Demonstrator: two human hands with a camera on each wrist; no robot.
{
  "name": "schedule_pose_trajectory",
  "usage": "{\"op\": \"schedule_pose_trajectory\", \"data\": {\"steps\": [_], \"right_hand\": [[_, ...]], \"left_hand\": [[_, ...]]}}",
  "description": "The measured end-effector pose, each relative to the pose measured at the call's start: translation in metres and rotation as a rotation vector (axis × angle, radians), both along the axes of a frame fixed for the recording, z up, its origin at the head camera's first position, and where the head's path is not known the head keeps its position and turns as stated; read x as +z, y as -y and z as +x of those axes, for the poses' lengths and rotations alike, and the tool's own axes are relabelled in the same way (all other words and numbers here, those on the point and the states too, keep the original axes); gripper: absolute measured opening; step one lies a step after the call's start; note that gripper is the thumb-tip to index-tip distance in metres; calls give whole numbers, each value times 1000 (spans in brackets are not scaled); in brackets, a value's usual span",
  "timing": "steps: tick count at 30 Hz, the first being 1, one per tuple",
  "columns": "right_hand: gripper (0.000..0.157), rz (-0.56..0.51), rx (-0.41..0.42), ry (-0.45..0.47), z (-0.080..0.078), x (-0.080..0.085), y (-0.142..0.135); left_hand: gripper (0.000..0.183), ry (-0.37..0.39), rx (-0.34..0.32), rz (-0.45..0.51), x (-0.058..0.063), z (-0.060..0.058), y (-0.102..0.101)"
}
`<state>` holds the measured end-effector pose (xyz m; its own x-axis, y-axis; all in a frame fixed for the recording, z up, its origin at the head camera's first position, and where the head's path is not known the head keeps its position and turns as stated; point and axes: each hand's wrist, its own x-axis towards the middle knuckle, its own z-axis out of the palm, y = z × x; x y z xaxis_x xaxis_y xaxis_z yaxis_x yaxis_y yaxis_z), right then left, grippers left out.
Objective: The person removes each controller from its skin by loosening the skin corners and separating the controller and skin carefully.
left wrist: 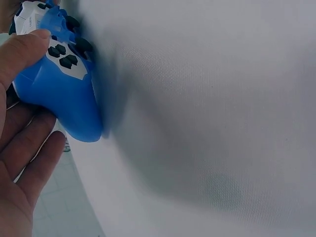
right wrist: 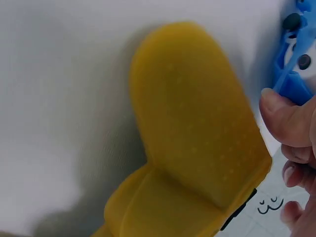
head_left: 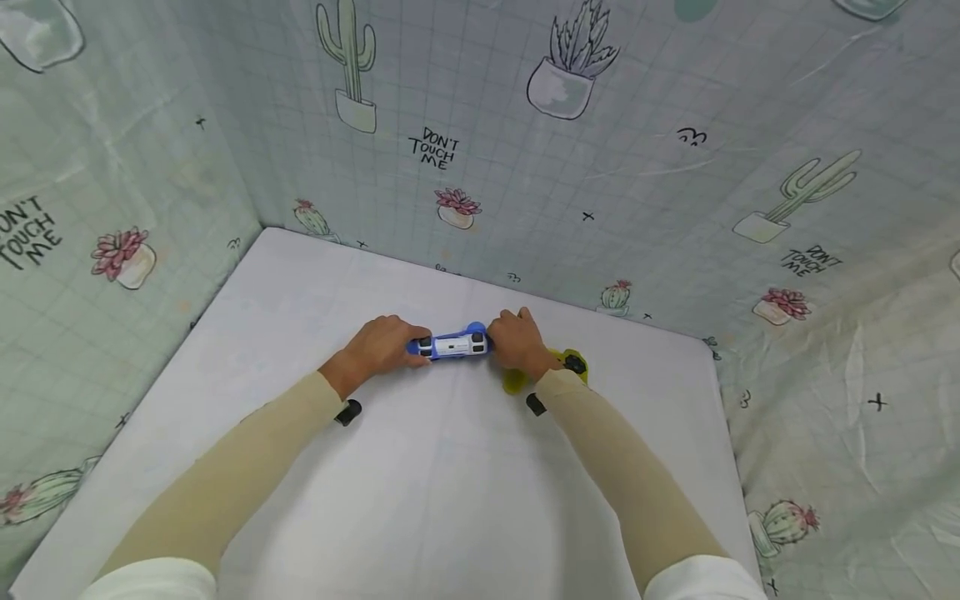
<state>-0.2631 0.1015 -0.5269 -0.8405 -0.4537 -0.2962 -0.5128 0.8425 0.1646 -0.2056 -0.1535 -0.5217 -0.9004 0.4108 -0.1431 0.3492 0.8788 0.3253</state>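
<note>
A white game controller (head_left: 450, 346) with black buttons is held between both hands, partly wrapped in a blue rubbery cover (left wrist: 69, 98). My left hand (head_left: 382, 343) grips one end, with the thumb on top by the button pad and the other fingers below. At the opposite end, my right hand (head_left: 517, 340) pinches the blue cover's stretched edge between thumb and fingers, as the right wrist view shows. Close beside that hand lies a yellow rubbery piece (right wrist: 192, 108) with a rounded lobe and dotted texture. The right forearm partly hides it in the head view.
Everything rests over a white table (head_left: 420, 500). Fabric curtain (head_left: 487, 150) printed with cacti stands behind the table and along both sides. A black wrist camera (head_left: 348, 412) shows at the left wrist, another (head_left: 536, 405) at the right.
</note>
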Motion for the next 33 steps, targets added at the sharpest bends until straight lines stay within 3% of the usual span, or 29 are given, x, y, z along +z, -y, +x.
{"op": "schedule_pose_trajectory", "data": {"steps": [5, 12, 19, 24, 27, 33], "right_hand": [[18, -147, -109, 110, 1, 1, -1], [19, -441, -308, 225, 7, 0, -9], [17, -572, -348, 224, 8, -1, -18], [13, -745, -480, 183, 7, 4, -25], [13, -798, -449, 156, 9, 7, -26], [41, -730, -207, 171, 22, 11, -20]], "left_hand": [[55, -12, 0, -12, 2, 0, 0], [54, -18, -8, 13, 3, 2, 2], [53, -12, -9, 28, 3, 3, 1], [52, -10, -29, 35, 3, 1, -1], [51, -20, -26, 30, 4, -1, 1], [53, -31, -44, 59, 2, -5, 4]]}}
